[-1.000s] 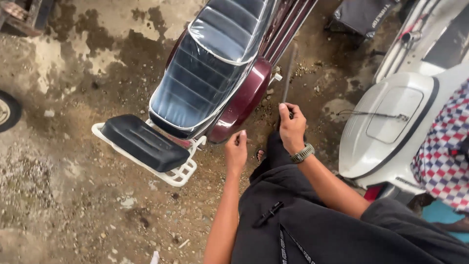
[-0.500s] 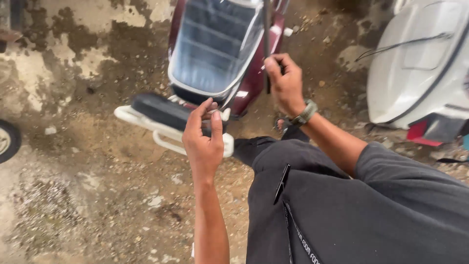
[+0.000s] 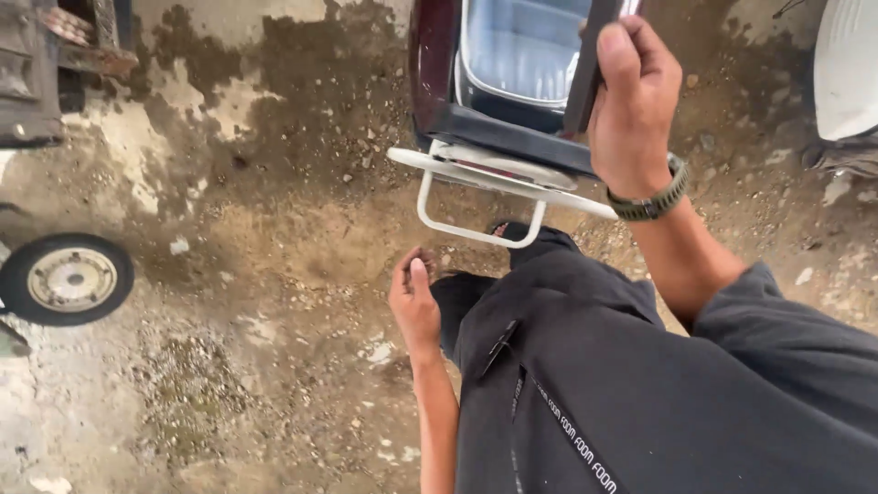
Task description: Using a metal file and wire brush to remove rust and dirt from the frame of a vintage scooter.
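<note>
Right hand gripping a dark bar at the back of a maroon scooter; left hand hanging empty.

One dark bar stands nearly upright at the top of the view, against the scooter's rear, and the right hand is wrapped around it, fingers curled shut on it, thumb up; one green band circles that wrist, and the forearm runs down to a dark sleeve. One white rack juts from under the scooter's tail, just below the hand. The left hand hangs low beside the dark trousers, over dirt, fingers loosely bent and holding nothing. One small wheel lies well apart at the left edge; one white scooter shows at the top right.
</note>
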